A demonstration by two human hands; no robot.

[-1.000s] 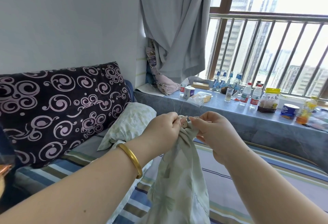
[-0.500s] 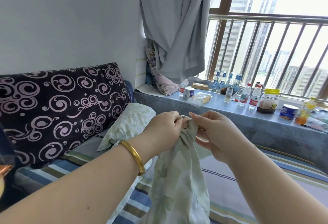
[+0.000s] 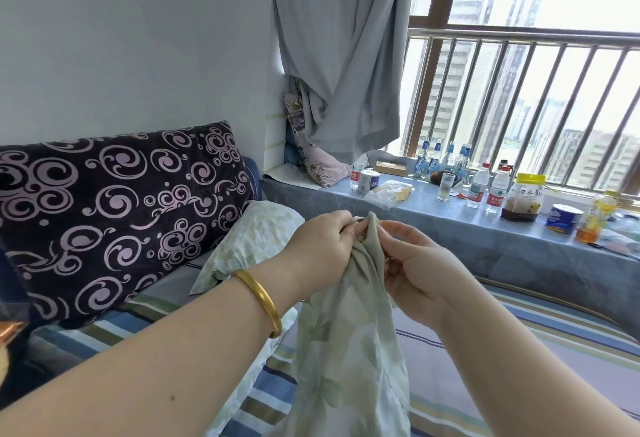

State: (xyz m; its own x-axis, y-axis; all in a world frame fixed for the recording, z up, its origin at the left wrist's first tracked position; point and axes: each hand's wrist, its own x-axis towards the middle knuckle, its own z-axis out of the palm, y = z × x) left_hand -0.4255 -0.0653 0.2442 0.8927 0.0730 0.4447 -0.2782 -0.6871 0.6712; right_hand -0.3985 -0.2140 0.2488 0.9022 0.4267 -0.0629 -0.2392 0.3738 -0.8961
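Observation:
A pale green leaf-print cloth (image 3: 346, 343) hangs down from both my hands above the striped bed. My left hand (image 3: 322, 249), with a gold bangle on its wrist, grips the bunched top corner of the cloth. My right hand (image 3: 412, 263) pinches the same corner from the right, its fingers curled against the fabric. A small metal piece shows between the fingertips at the cloth's top; I cannot tell what it is.
A green-print pillow (image 3: 256, 239) lies behind my left hand, next to a dark swirl-pattern cushion (image 3: 114, 208). The blue-covered window ledge (image 3: 450, 225) carries several bottles, a glass, a jar (image 3: 524, 197) and tissue rolls. A grey curtain (image 3: 343, 56) hangs above it. The striped bedsheet (image 3: 519, 343) spreads below.
My hands stayed together at the cloth's top corner. The right hand's fingers shifted from above the corner to its right side, pinching the fabric lower.

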